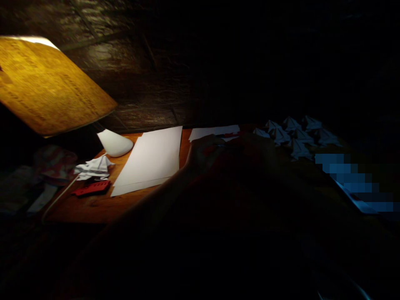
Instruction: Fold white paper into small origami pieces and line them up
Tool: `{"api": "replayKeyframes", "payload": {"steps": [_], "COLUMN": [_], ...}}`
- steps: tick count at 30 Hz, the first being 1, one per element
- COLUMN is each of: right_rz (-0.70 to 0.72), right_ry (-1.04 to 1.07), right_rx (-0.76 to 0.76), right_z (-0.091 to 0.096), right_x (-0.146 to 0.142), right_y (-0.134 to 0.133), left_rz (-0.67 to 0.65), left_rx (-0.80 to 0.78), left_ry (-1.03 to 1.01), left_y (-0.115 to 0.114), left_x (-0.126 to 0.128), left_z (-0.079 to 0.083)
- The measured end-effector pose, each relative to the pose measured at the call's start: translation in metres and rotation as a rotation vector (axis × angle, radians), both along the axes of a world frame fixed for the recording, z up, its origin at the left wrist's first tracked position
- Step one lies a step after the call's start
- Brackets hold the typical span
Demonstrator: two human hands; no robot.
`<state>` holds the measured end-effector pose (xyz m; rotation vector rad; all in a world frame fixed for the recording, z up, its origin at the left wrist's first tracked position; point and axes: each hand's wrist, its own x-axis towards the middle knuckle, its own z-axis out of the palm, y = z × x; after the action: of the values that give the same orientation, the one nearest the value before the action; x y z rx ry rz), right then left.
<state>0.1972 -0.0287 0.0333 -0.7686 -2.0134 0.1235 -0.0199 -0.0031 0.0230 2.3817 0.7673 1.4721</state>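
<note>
Deep shadow covers the middle of the wooden table. My left hand (203,153) is there with its fingers curled together, and a faint pale edge shows at the fingertips; what they hold is too dark to make out. Close by on the right is my right hand (258,146), nearly black, its fingers not readable. Just beyond both hands, a small red and dark object (230,135) lies by a white sheet (206,132). To the left of my left hand lies a small stack of white paper (153,156).
Several folded paper shapes (300,135) stand at the right, near a blue-lit screen (353,181). On the left are a lamp with a yellow shade (53,87), its white base (115,143), a crumpled-looking folded paper (94,167) and a red object (92,188).
</note>
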Motion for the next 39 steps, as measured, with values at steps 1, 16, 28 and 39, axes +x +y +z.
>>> {"api": "replayKeyframes", "payload": {"steps": [1, 16, 28, 39], "right_rz": [0.004, 0.004, -0.011, -0.038], "right_ry": [0.005, -0.009, 0.026, -0.033], "right_rx": [0.001, -0.01, -0.044, 0.085], "right_z": [0.001, -0.007, -0.006, -0.01], "right_x": [0.0, -0.005, -0.002, 0.005], "right_y": [-0.001, 0.004, 0.008, 0.019], "left_rz": [0.006, -0.093, 0.01, 0.013], "left_rx": [-0.002, 0.059, 0.223, 0.205], "left_ry": [0.005, 0.057, 0.118, 0.079], "left_y": [0.0, 0.0, -0.001, 0.014], "left_x": [0.0, -0.001, -0.003, -0.008], "left_z": [0.0, 0.007, 0.009, -0.004]}}
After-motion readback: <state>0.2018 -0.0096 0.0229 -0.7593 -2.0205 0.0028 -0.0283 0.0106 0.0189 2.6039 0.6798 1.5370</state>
